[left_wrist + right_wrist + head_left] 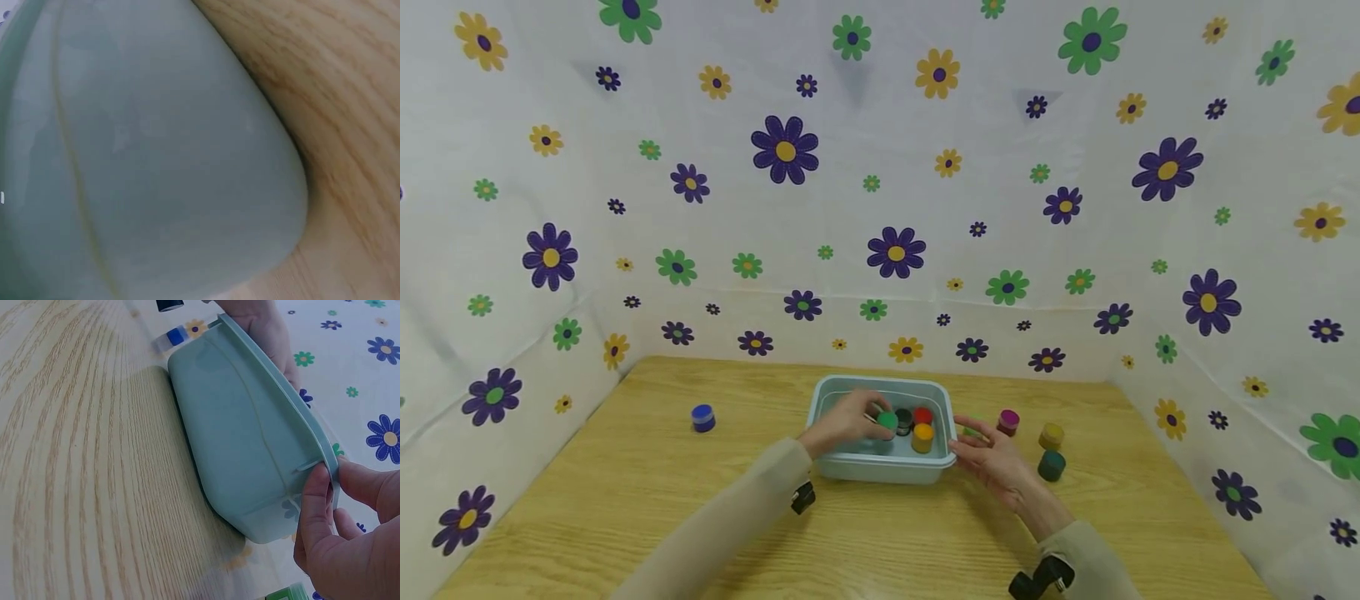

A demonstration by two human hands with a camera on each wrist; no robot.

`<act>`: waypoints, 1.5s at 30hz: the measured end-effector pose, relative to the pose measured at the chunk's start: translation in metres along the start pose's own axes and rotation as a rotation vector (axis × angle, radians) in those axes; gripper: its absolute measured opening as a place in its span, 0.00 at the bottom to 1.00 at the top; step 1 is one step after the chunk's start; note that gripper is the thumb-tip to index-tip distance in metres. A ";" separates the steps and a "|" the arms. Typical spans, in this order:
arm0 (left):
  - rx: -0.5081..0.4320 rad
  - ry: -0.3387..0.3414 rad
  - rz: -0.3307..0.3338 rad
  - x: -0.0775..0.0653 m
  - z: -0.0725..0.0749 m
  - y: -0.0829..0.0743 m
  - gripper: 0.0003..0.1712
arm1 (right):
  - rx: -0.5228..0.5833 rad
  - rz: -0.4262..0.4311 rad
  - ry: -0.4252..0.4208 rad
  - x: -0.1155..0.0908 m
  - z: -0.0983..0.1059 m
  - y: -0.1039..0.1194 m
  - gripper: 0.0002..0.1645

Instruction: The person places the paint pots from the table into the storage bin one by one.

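A pale blue-green plastic tub [880,470] stands on the table in the head view. My left hand [847,419] reaches over its left side and pinches a small paint jar with a green lid [887,421] inside it. Beside that jar in the tub are a black jar [904,421], a red one [922,416] and an orange one [922,438]. My right hand [1000,467] grips the tub's right rim between thumb and fingers, as the right wrist view shows. The left wrist view holds only the tub's outer wall [181,144] and table; the left hand is out of it.
A blue jar [703,418] stands left on the wooden table [625,500]. Right of the tub are a magenta jar [1008,422], a yellow one [1052,436], a dark green one [1051,466] and a light green one [289,593]. Flowered cloth [865,208] walls the table's back and sides.
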State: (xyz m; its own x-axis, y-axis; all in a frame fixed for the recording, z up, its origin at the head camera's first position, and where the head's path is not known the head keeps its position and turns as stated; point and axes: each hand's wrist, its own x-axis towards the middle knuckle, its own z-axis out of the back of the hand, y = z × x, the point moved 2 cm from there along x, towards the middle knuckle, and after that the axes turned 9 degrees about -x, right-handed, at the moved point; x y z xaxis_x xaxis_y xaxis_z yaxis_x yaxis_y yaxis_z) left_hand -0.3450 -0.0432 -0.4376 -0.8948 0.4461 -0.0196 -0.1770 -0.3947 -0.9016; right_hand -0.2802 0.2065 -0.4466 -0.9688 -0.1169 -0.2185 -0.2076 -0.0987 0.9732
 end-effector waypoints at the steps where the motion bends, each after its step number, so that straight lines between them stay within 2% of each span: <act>1: 0.010 0.006 -0.002 0.001 -0.002 0.000 0.20 | -0.001 0.000 -0.002 0.000 0.000 0.000 0.35; 5: 0.034 0.022 -0.002 0.004 -0.008 -0.001 0.19 | -0.004 -0.007 -0.007 0.000 0.000 -0.001 0.34; 11: 0.022 0.029 0.015 0.006 -0.013 -0.003 0.20 | -0.020 -0.015 -0.001 0.001 -0.002 -0.002 0.35; 17: -0.012 0.043 0.024 0.008 -0.013 -0.001 0.19 | -0.044 0.014 0.028 0.004 -0.002 0.001 0.38; 24: -0.001 0.078 0.022 0.013 -0.014 -0.006 0.20 | -0.034 0.001 0.014 0.004 0.000 0.005 0.34; 30: 0.022 0.096 0.037 0.009 -0.019 -0.010 0.20 | -0.034 -0.015 0.015 0.000 0.001 0.002 0.35; 36: 0.074 0.096 0.008 0.010 -0.023 -0.014 0.19 | -0.027 0.001 0.005 -0.002 0.005 0.002 0.34; 45: 0.063 0.090 -0.016 0.010 -0.023 -0.009 0.17 | -0.015 0.020 0.006 -0.001 0.002 -0.002 0.35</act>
State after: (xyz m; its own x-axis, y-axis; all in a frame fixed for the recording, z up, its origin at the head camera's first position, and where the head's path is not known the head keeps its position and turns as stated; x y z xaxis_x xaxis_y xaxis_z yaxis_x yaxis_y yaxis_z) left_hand -0.3431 -0.0165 -0.4399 -0.8517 0.5219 -0.0471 -0.2189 -0.4359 -0.8730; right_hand -0.2796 0.2092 -0.4480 -0.9720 -0.1249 -0.1993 -0.1859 -0.1107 0.9763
